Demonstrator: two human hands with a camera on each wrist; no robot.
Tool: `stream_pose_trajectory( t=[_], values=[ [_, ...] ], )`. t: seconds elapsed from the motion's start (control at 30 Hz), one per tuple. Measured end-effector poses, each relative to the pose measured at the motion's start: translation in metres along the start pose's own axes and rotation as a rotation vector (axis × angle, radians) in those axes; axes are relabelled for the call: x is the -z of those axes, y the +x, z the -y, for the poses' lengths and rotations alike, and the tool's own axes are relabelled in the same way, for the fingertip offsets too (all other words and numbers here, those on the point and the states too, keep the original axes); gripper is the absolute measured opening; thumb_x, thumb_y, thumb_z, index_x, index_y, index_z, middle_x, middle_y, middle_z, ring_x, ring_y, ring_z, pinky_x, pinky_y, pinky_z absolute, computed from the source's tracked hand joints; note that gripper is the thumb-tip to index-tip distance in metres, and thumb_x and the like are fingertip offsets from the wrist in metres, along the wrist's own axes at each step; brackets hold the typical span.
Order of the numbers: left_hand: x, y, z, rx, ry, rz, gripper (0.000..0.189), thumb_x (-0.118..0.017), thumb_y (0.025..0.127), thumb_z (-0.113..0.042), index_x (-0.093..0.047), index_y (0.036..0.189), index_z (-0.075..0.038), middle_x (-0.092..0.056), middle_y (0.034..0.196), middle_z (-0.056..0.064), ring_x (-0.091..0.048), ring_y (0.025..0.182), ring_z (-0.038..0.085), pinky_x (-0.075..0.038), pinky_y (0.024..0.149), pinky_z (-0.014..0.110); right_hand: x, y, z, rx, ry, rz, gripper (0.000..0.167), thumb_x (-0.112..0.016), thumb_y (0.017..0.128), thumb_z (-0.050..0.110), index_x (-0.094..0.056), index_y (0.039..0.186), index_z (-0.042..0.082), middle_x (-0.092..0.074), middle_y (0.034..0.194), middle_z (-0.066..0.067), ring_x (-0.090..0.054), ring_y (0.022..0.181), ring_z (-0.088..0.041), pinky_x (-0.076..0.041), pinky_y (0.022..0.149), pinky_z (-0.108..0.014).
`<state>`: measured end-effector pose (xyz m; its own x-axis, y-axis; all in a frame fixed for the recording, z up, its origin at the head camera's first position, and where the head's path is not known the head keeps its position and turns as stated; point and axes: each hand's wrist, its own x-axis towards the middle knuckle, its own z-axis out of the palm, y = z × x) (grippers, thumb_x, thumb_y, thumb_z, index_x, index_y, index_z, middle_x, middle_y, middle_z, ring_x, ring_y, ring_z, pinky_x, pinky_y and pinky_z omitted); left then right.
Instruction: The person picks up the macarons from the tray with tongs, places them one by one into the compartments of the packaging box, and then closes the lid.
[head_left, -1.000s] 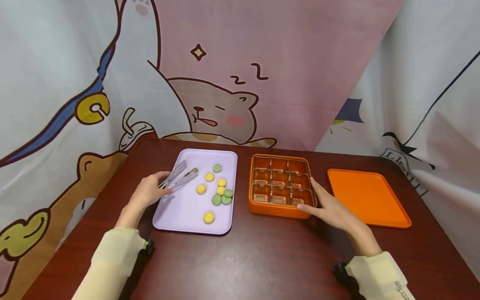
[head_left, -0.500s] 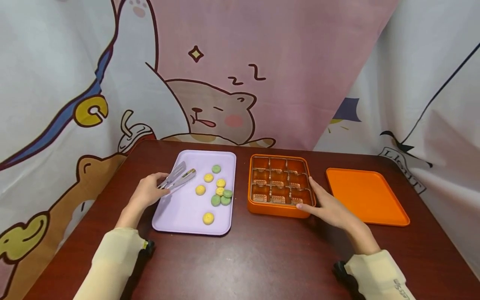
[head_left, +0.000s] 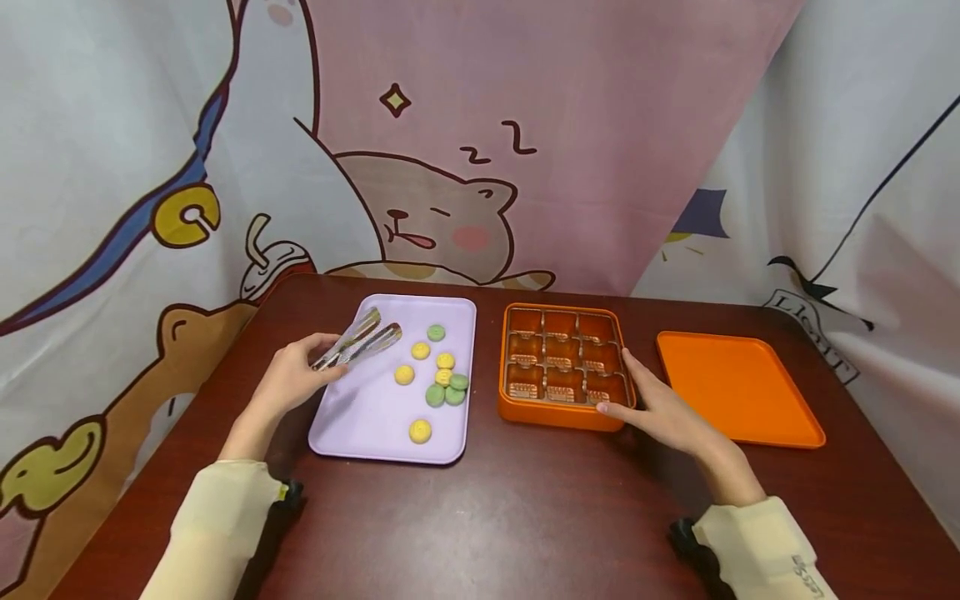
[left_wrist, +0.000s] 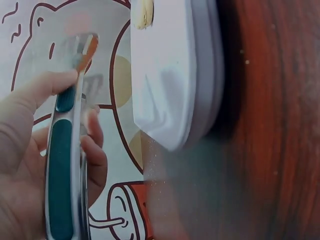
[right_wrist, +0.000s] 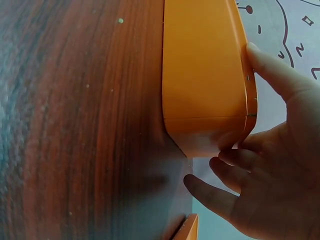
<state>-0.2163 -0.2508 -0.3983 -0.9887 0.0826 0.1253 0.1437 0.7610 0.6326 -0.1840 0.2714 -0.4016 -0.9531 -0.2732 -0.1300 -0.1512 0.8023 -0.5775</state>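
Prob. barely begun — w/ all yellow & green rounds (head_left: 445, 377) yet to be lifted off lilac tray (head_left: 360, 425), none in orange box (head_left: 555, 415). Look small, some touching. Gripping silver, teal-handled tongs (head_left: 381, 337) in L hand (head_left: 296, 372), w/ tips apart over tray — touching box corner w/ R hand (head_left: 663, 411), w/ fingers near-straight.

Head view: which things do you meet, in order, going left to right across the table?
Left hand → metal tongs → yellow and green pieces → orange divided box → right hand → flat orange tray.
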Motion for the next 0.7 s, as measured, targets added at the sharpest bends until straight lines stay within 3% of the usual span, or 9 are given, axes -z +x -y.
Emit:
stream_pose_trajectory(
  t=[0.13,0.3,0.53,0.7],
  values=[
    [0.0011,-0.0025,0.0005,-0.017,-0.004,0.011,0.047,-0.08,0.084,-0.022,-0.065,0.123,-0.001,-0.073,0.109,0.021,-0.066,0.092,0.029,-0.049,0.072,0.032,0.0004,0.0007,-0.0014,0.001,-0.007,0.002,0.107,-0.063,0.092,0.056,0.003,0.16,0.006,-0.005,0.166,-0.026,-0.015,0.148,-0.052,-0.018,0.112,-0.072],
    [0.0028,-0.0053,0.001,-0.04,-0.011,0.064,0.046,-0.08,0.085,-0.023,-0.064,0.123,-0.002,-0.072,0.114,0.023,-0.069,0.106,0.037,-0.052,0.085,0.046,0.0017,0.0007,-0.001,0.001,-0.013,0.007,0.106,-0.062,0.092,0.056,0.004,0.16,0.009,-0.005,0.166,-0.025,-0.015,0.148,-0.052,-0.019,0.111,-0.072],
    [0.0005,-0.0056,0.0057,-0.046,0.042,0.137,0.041,-0.078,0.085,-0.021,-0.068,0.121,-0.003,-0.071,0.115,0.023,-0.068,0.096,0.03,-0.051,0.08,0.039,0.0012,0.0004,-0.0014,-0.007,-0.01,0.009,0.106,-0.061,0.092,0.056,0.005,0.16,0.009,-0.004,0.166,-0.025,-0.015,0.148,-0.053,-0.019,0.111,-0.073],
    [-0.0027,-0.0062,0.0094,-0.05,0.058,0.155,0.041,-0.078,0.085,-0.019,-0.069,0.122,-0.002,-0.071,0.115,0.022,-0.066,0.092,0.027,-0.052,0.078,0.037,0.0012,-0.0005,-0.0008,-0.007,-0.01,0.01,0.106,-0.062,0.092,0.057,0.004,0.16,0.008,-0.005,0.166,-0.025,-0.015,0.148,-0.053,-0.019,0.112,-0.072]
  ],
)
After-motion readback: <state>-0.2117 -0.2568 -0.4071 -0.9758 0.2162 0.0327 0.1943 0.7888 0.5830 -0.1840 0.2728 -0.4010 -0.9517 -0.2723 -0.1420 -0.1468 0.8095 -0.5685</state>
